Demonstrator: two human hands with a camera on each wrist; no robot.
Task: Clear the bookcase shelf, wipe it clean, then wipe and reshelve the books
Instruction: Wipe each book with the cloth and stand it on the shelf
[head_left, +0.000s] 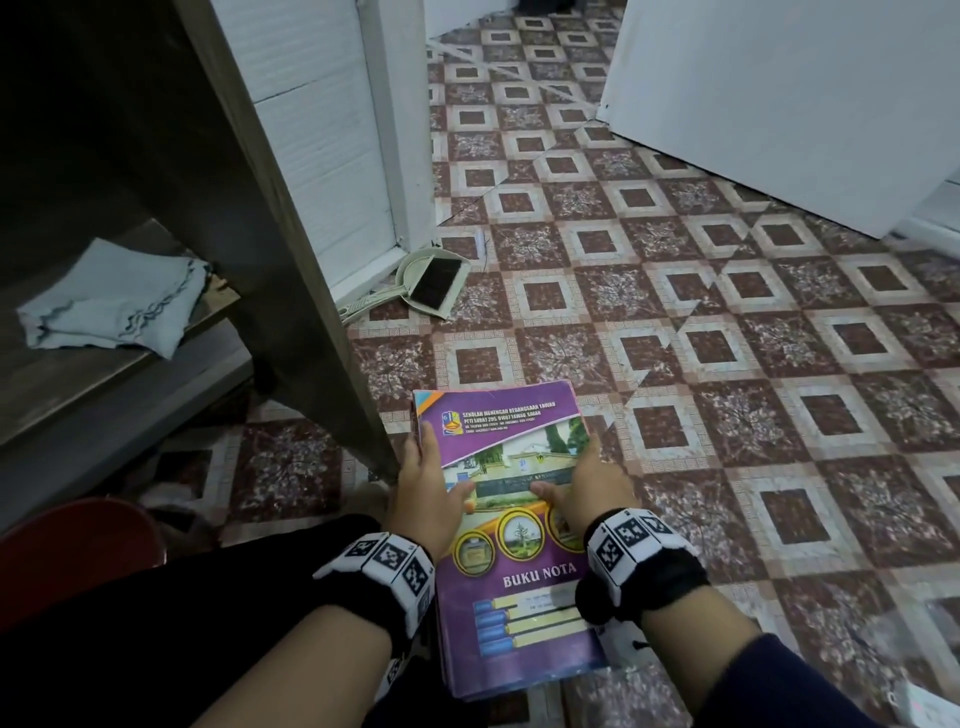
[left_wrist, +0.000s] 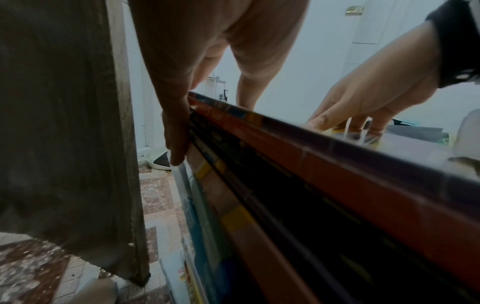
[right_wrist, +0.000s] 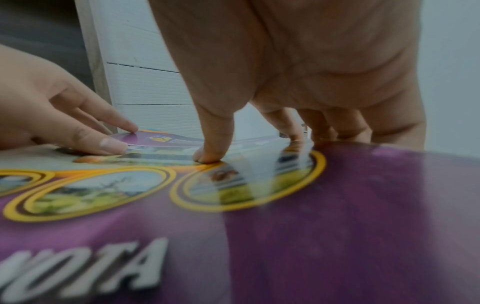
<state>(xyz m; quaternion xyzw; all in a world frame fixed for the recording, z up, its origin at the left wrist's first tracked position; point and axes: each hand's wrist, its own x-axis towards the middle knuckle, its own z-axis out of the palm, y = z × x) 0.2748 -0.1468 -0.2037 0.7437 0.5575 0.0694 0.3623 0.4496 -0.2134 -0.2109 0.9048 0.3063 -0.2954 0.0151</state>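
Observation:
A stack of books (head_left: 498, 431) topped by a purple "BUKU NOTA" notebook is held low over the tiled floor, just right of the bookcase. My left hand (head_left: 431, 467) grips its left edge, thumb on the cover and fingers (left_wrist: 179, 127) down the spines (left_wrist: 285, 174). On the right edge, my right hand (head_left: 571, 473) has its thumb (right_wrist: 214, 144) pressed on the cover (right_wrist: 311, 226) and its fingers curled over the side. A pale blue cloth (head_left: 114, 301) lies crumpled on the dark wooden shelf (head_left: 62, 384); no books show on that shelf.
The bookcase's side panel (head_left: 291, 260) stands just left of the stack. A pale dustpan with a brush (head_left: 431, 283) lies on the floor by the white wall. A white door (head_left: 779, 93) stands open at the upper right. A red object (head_left: 67, 551) sits at the lower left.

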